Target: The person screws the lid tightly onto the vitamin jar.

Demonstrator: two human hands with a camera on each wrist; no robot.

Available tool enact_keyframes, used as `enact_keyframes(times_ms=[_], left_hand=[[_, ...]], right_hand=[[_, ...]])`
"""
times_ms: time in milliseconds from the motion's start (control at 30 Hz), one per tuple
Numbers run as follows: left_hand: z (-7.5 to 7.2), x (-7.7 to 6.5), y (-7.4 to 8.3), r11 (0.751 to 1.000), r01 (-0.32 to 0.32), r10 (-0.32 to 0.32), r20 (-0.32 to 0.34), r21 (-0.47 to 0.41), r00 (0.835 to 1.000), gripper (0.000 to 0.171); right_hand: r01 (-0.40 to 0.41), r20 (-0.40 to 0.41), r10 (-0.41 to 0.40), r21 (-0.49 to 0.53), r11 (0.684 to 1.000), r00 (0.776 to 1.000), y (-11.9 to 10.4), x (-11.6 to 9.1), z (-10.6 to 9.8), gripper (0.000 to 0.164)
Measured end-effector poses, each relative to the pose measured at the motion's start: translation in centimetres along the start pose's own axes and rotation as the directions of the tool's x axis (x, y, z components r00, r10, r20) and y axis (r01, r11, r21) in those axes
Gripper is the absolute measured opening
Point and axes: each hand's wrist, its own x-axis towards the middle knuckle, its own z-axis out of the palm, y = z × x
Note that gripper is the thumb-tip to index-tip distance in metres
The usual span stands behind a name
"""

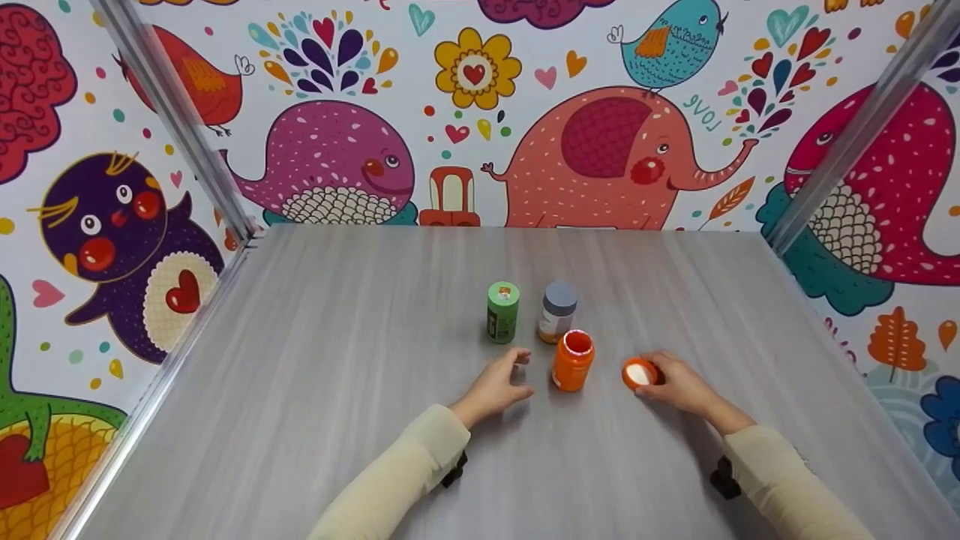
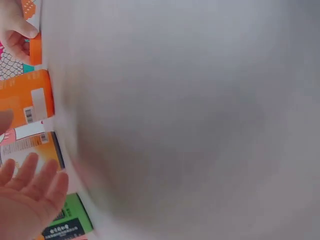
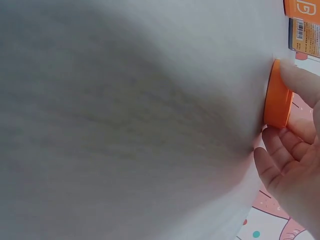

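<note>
An uncapped orange bottle (image 1: 572, 367) stands upright on the table, its open mouth facing up. To its right, my right hand (image 1: 679, 382) pinches the orange cap (image 1: 639, 374) between thumb and fingers. The cap sits on the tabletop with its white inside upward; the right wrist view shows the cap (image 3: 278, 97) from the side. My left hand (image 1: 495, 386) is just left of the orange bottle, fingers loosely spread and apart from it. In the left wrist view that hand (image 2: 35, 200) holds nothing.
Behind the orange bottle stand a green bottle (image 1: 502, 315) and a bottle with a grey lid (image 1: 560, 300), both upright. The grey table (image 1: 337, 315) ends at a wall (image 1: 465, 135) printed with cartoon animals. Metal posts (image 1: 180, 127) rise at the back corners.
</note>
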Motion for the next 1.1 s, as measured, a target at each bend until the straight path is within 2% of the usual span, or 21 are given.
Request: enact_keyframes(times_ms=[167,400,633,833,1100], left_hand=[[0.9,0.4,0.5,0.999,0.044,-0.045,-0.042,-0.011,0.998,0.06],[2.6,1.4,1.9,0.992,0.085,-0.091,-0.061,-0.094,0.994,0.073],[3.9,2.2,2.2,0.995,0.045,-0.053,-0.09,-0.091,0.995,0.076],[4.5,2.7,2.2,0.995,-0.004,-0.007,-0.106,-0.103,0.994,0.077],[4.6,3.5,2.6,0.99,-0.005,-0.007,-0.084,-0.139,0.996,0.072]], right_hand=[[0.005,-0.013,-0.005,0.004,1.0,1.0,0.1,0.0,0.3,0.05],[0.012,-0.033,-0.012,-0.008,1.0,0.999,0.1,-0.1,0.3,0.048],[-0.003,-0.034,0.004,0.01,1.0,0.999,0.0,-0.1,0.4,0.048],[-0.007,-0.035,0.007,-0.013,1.0,0.999,0.0,-0.1,0.3,0.047],[-0.015,-0.039,0.014,-0.022,1.0,0.999,0.0,-0.1,0.3,0.046]])
